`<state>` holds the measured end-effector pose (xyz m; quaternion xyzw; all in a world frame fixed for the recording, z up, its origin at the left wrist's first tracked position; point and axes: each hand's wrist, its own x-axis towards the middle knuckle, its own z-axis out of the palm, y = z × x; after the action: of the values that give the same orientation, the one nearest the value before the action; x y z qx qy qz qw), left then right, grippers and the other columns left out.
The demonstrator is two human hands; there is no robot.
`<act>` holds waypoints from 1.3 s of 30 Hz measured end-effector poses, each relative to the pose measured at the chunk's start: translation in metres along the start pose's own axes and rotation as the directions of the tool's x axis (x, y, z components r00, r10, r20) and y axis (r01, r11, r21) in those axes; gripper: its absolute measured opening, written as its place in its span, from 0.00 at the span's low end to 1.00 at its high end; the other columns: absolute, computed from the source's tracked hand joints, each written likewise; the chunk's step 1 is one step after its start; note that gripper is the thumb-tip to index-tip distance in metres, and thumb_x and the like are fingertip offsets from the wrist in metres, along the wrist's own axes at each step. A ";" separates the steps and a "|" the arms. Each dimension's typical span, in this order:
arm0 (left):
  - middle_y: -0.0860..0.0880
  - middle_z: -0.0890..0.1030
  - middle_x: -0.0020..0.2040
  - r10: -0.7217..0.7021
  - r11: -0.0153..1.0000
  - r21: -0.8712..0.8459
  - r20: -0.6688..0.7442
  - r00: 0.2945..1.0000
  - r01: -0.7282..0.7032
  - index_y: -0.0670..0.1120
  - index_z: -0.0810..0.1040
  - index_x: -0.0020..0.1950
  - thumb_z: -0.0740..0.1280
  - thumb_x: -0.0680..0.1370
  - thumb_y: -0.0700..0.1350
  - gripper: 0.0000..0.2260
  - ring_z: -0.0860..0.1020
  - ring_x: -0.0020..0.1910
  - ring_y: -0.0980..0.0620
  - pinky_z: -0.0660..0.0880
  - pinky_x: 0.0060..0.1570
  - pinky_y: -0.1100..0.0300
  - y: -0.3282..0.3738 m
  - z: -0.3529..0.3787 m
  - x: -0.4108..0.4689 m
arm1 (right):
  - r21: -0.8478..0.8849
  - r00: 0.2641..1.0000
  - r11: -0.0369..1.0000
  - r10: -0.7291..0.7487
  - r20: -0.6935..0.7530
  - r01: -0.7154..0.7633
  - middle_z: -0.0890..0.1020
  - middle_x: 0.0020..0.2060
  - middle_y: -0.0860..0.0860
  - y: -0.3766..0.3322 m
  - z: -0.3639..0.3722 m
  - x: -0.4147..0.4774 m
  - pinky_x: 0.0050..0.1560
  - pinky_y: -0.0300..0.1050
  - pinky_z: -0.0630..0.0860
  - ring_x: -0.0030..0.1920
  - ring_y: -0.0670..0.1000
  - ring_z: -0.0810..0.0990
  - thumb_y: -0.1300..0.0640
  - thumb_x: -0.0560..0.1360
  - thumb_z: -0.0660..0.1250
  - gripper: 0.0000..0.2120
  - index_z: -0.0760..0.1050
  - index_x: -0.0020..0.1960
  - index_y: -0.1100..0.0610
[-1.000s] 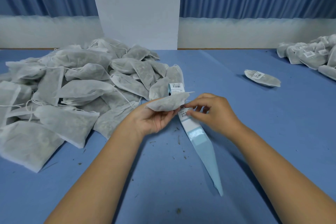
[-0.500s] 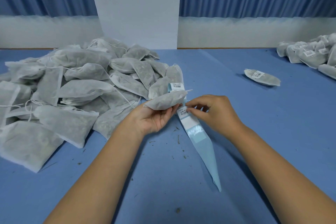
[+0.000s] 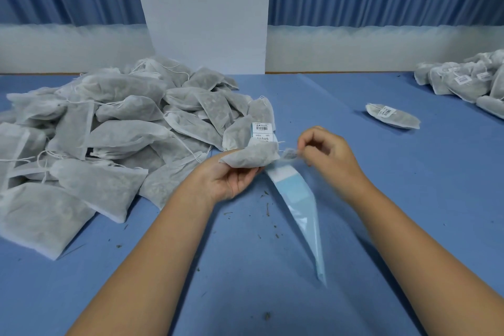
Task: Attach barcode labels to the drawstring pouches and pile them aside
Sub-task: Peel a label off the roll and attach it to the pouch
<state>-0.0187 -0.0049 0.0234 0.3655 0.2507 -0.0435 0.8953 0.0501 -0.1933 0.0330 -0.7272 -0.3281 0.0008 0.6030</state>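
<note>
Fingers (image 3: 249, 172) of left hand (image 3: 230, 181) cup a pouch (image 3: 249, 158); right hand (image 3: 327, 155) pinches blurred label (image 3: 289, 155) beside it. Label strip (image 3: 297, 199) underneath, unlabelled heap (image 3: 109, 131) left, labelled pouches (image 3: 469, 82) far right.

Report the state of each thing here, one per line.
Held pouch: in left hand, no label showing.
Loose label: pinched by right hand, beside that pouch.
Label strip: partly used, labels left at far end.
Big pile: no labels showing.
Lone pouch: labelled.
Far-right pile: labelled.
</note>
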 end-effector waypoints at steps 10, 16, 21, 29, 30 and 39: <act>0.46 0.87 0.46 0.186 0.636 0.756 0.042 0.982 -0.153 0.45 0.84 0.45 0.73 0.76 0.45 0.04 0.85 0.44 0.50 0.81 0.45 0.59 0.007 0.003 -0.009 | 0.137 0.963 0.969 0.226 -0.147 -0.207 0.76 0.36 0.45 0.005 0.001 0.004 0.36 0.35 0.74 0.35 0.42 0.73 0.59 0.75 0.69 0.11 0.81 0.50 0.43; 0.45 0.86 0.52 0.122 0.495 0.852 0.126 0.984 -0.170 0.41 0.84 0.56 0.72 0.77 0.46 0.11 0.85 0.50 0.48 0.78 0.56 0.55 0.007 0.003 -0.016 | 0.098 0.977 0.976 0.187 0.106 -0.197 0.86 0.41 0.50 0.007 0.011 -0.001 0.40 0.36 0.74 0.38 0.47 0.77 0.59 0.74 0.73 0.23 0.73 0.64 0.40; 0.45 0.86 0.54 0.055 0.444 0.877 0.177 0.983 -0.183 0.41 0.83 0.58 0.73 0.76 0.47 0.14 0.84 0.54 0.47 0.78 0.58 0.53 0.008 -0.001 -0.015 | 0.111 0.987 0.981 0.157 0.034 -0.159 0.85 0.37 0.52 0.011 0.009 0.000 0.38 0.31 0.73 0.34 0.42 0.78 0.62 0.74 0.72 0.23 0.75 0.64 0.44; 0.44 0.86 0.53 0.058 0.511 0.844 0.157 0.986 -0.165 0.41 0.83 0.57 0.74 0.75 0.45 0.13 0.84 0.54 0.45 0.80 0.56 0.52 0.011 -0.005 -0.010 | 0.140 0.987 0.985 0.121 -0.109 -0.105 0.76 0.34 0.45 0.011 0.010 0.001 0.40 0.37 0.72 0.35 0.46 0.71 0.60 0.73 0.74 0.16 0.80 0.57 0.45; 0.44 0.86 0.52 0.081 0.518 0.840 0.140 0.987 -0.162 0.42 0.84 0.54 0.74 0.75 0.45 0.10 0.85 0.52 0.46 0.81 0.55 0.52 0.011 -0.006 -0.008 | 0.138 0.987 0.986 0.108 -0.118 -0.091 0.74 0.33 0.45 0.009 0.010 0.001 0.40 0.37 0.72 0.35 0.46 0.70 0.60 0.73 0.73 0.14 0.81 0.55 0.45; 0.48 0.87 0.48 0.194 0.568 0.797 0.114 0.974 -0.207 0.47 0.85 0.49 0.74 0.74 0.44 0.05 0.86 0.48 0.50 0.82 0.45 0.58 0.012 -0.007 -0.005 | 0.184 0.969 0.952 0.245 0.026 -0.246 0.78 0.28 0.40 -0.001 0.012 -0.001 0.32 0.30 0.69 0.28 0.40 0.71 0.60 0.75 0.71 0.11 0.82 0.35 0.50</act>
<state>-0.0225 0.0079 0.0290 0.7554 0.1549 -0.0527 0.6345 0.0441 -0.1834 0.0302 -0.7028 -0.2346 0.1073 0.6630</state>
